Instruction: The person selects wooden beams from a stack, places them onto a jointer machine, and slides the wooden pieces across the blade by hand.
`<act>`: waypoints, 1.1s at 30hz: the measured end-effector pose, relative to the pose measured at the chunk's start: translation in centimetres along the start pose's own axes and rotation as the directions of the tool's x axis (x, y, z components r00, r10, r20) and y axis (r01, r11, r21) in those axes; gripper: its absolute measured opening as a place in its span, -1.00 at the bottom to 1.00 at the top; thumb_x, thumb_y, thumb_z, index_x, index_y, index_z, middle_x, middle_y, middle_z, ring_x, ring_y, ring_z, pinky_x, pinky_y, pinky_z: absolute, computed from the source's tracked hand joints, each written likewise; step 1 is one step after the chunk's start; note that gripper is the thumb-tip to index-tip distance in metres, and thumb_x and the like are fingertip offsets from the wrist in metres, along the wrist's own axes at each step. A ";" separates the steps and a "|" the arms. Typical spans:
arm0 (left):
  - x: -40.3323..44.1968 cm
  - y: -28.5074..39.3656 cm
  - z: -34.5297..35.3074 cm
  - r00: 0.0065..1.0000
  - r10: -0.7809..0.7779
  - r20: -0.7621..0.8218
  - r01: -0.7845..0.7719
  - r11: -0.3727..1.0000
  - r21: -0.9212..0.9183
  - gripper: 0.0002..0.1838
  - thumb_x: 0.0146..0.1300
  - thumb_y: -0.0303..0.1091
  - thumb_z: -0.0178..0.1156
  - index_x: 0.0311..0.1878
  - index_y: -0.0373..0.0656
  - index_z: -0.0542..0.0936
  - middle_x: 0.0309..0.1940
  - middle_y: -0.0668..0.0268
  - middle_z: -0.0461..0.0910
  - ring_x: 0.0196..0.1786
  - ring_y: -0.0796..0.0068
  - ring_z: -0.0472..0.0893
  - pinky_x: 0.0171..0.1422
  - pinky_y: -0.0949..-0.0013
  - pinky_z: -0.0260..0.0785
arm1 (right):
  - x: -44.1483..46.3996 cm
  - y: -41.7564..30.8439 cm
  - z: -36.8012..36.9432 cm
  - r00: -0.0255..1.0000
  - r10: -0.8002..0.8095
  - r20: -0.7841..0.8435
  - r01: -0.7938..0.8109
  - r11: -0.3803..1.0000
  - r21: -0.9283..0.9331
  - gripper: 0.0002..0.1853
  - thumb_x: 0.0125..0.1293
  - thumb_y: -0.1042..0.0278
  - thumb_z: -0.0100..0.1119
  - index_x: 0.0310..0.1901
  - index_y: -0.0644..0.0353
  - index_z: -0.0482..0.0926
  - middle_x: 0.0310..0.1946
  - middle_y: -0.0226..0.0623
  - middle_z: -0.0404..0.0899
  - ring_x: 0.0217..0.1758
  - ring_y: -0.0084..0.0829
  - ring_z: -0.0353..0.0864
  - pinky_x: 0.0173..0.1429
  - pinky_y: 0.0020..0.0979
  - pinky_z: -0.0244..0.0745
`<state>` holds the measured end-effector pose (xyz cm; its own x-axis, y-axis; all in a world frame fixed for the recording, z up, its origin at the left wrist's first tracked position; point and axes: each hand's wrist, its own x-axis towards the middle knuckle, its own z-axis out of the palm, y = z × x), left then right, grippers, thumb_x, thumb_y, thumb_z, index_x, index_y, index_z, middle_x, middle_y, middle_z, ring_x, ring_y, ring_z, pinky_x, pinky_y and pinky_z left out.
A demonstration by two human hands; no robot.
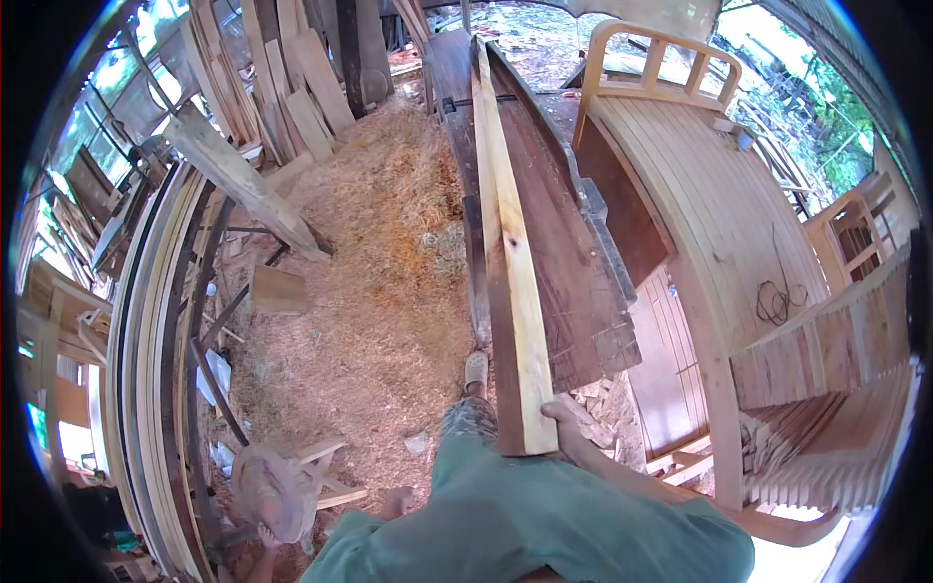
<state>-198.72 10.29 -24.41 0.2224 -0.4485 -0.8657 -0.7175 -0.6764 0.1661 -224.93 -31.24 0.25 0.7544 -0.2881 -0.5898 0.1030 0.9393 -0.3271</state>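
A long squared wooden beam [515, 253], pale on one face and brown on the other, runs away from my body along a dark wooden bench [573, 282]. Its near end is close to my waist. My right hand [573, 425] grips that end from the right side, with the thumb against the pale face. My left hand [397, 501] is low at my left side, away from the beam. Only a small part of it shows, and its fingers are not clear.
Long boards [146, 369] are stacked on a metal rack at left. Planks [306, 87] lean at the back. Wood shavings [379, 253] cover the floor. At right stands a wooden bed frame [700, 185]. Another person's hand [265, 536] touches a round pinkish object [277, 491] at lower left.
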 end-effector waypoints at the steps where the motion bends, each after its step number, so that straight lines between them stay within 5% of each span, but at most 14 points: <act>1: 0.6 0.8 0.4 0.999 0.002 -0.039 -0.004 0.998 -0.061 -0.51 0.34 -0.09 0.15 0.08 -0.36 0.64 -0.07 -0.10 0.71 -0.02 -0.02 0.72 0.03 0.02 0.57 | 1.1 0.7 -0.3 0.997 0.026 0.077 -0.032 0.997 0.075 -0.24 0.09 0.15 0.24 0.37 0.26 0.41 0.17 0.04 0.62 0.17 0.06 0.64 0.35 0.14 0.51; 5: 5.4 3.3 -0.8 0.939 -0.103 -0.329 -0.048 0.906 -0.420 -0.37 0.30 0.04 0.22 0.06 -0.47 0.60 -0.15 -0.10 0.72 -0.12 0.05 0.72 -0.07 0.09 0.56 | -0.4 -0.1 2.4 0.985 -0.027 0.169 -0.012 0.974 0.226 -0.17 0.01 0.09 0.30 0.37 0.24 0.41 0.15 -0.03 0.62 0.19 -0.01 0.63 0.35 0.10 0.51; 6: 4.1 4.8 -3.4 0.933 -0.221 -0.283 -0.005 0.781 -0.625 -0.38 0.30 0.05 0.23 0.04 -0.46 0.61 -0.19 -0.05 0.72 -0.19 0.10 0.72 -0.14 0.11 0.54 | -1.0 -0.5 2.7 0.950 -0.020 0.312 -0.070 0.959 0.274 -0.13 -0.01 0.03 0.31 0.39 0.21 0.38 0.21 -0.04 0.58 0.26 -0.04 0.60 0.39 0.09 0.49; 7: 0.9 7.7 -7.9 0.913 -0.335 -0.233 0.020 0.606 -0.795 -0.39 0.29 0.05 0.24 0.01 -0.45 0.61 -0.23 -0.01 0.72 -0.25 0.15 0.71 -0.21 0.14 0.52 | -2.2 -0.7 3.8 0.932 -0.061 0.357 -0.063 0.943 0.326 -0.17 0.06 -0.09 0.24 0.35 0.19 0.40 0.09 -0.09 0.60 0.11 -0.07 0.64 0.19 0.04 0.58; 9: -3.8 10.4 -13.5 0.890 -0.369 -0.269 -0.018 0.559 -0.829 -0.41 0.28 0.04 0.25 -0.02 -0.44 0.62 -0.26 0.03 0.71 -0.31 0.22 0.69 -0.27 0.17 0.50 | -2.4 0.1 1.0 0.857 -0.114 0.503 -0.131 0.895 0.426 -0.14 0.17 -0.30 0.01 0.33 0.28 0.42 0.18 0.09 0.57 0.13 0.02 0.63 0.13 0.15 0.58; 10: -4.7 11.1 -14.5 0.863 -0.406 -0.300 -0.063 0.504 -0.862 -0.44 0.27 0.02 0.27 -0.05 -0.44 0.62 -0.30 0.07 0.71 -0.36 0.28 0.67 -0.34 0.20 0.48 | -4.5 -0.4 2.1 0.916 -0.108 0.386 -0.044 0.930 0.366 -0.13 0.20 -0.38 -0.13 0.27 0.27 0.46 -0.03 0.00 0.60 -0.11 -0.07 0.62 -0.09 0.06 0.57; 14: -2.6 8.2 -13.1 0.802 -0.498 -0.330 -0.195 0.305 -0.932 -0.52 0.28 -0.02 0.27 -0.11 -0.37 0.61 -0.36 0.15 0.68 -0.41 0.33 0.64 -0.41 0.23 0.44 | -7.2 1.1 0.5 0.873 -0.129 0.471 -0.118 0.881 0.458 -0.32 0.39 -0.26 0.01 0.17 0.29 0.49 -0.36 -0.31 0.39 -0.37 -0.38 0.46 -0.29 -0.29 0.44; 21: -2.9 5.2 -9.0 0.897 -0.437 -0.069 0.139 0.426 -0.894 -0.52 0.34 -0.01 0.20 -0.05 -0.34 0.61 -0.29 0.12 0.70 -0.35 0.27 0.66 -0.37 0.17 0.47 | -9.0 3.2 -1.9 0.853 -0.265 0.449 0.013 0.872 0.490 -0.33 0.42 -0.20 0.09 0.20 0.33 0.47 -0.32 -0.30 0.40 -0.35 -0.40 0.47 -0.30 -0.34 0.45; 23: -3.2 5.7 -8.9 0.935 -0.345 -0.079 0.161 0.612 -0.774 -0.47 0.40 0.08 0.11 -0.05 -0.31 0.62 -0.25 0.14 0.71 -0.33 0.27 0.67 -0.36 0.15 0.47 | -8.0 3.6 -3.0 0.844 -0.218 0.489 -0.042 0.884 0.466 -0.24 0.39 -0.32 0.08 0.22 0.34 0.46 -0.29 -0.27 0.43 -0.34 -0.38 0.49 -0.28 -0.31 0.51; 26: -2.9 6.5 -8.7 0.939 -0.335 -0.080 0.089 0.458 -0.884 -0.42 0.44 0.14 0.04 -0.01 -0.29 0.61 -0.19 0.16 0.71 -0.29 0.28 0.67 -0.34 0.15 0.47 | -8.6 3.7 -1.6 0.832 -0.255 0.492 -0.023 0.871 0.491 -0.13 0.35 -0.47 0.01 0.22 0.35 0.46 -0.26 -0.23 0.45 -0.32 -0.36 0.51 -0.27 -0.29 0.52; 29: -7.6 10.8 -11.6 0.905 -0.367 -0.215 0.038 0.573 -0.818 -0.42 0.52 0.15 -0.05 -0.14 -0.24 0.67 -0.40 0.32 0.63 -0.40 0.41 0.57 -0.36 0.23 0.41 | -8.5 3.8 -1.8 0.827 -0.259 0.500 -0.038 0.860 0.509 -0.05 0.32 -0.57 -0.05 0.22 0.35 0.46 -0.24 -0.21 0.47 -0.31 -0.33 0.53 -0.29 -0.29 0.51; 33: -4.9 8.3 -9.6 0.908 -0.377 -0.181 0.008 0.449 -0.894 -0.40 0.51 0.17 -0.04 -0.04 -0.26 0.67 -0.30 0.25 0.69 -0.32 0.38 0.63 -0.29 0.21 0.44 | -8.6 3.6 -2.0 0.837 -0.237 0.493 -0.058 0.858 0.510 -0.06 0.31 -0.57 -0.05 0.21 0.35 0.47 -0.24 -0.20 0.47 -0.31 -0.32 0.53 -0.31 -0.30 0.49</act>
<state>-199.46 1.28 -14.25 0.5922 -0.2581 -0.7634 0.2698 -0.8291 0.4896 -232.33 -25.74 2.65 0.9269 -0.3717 -0.0519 0.3753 0.9178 0.1297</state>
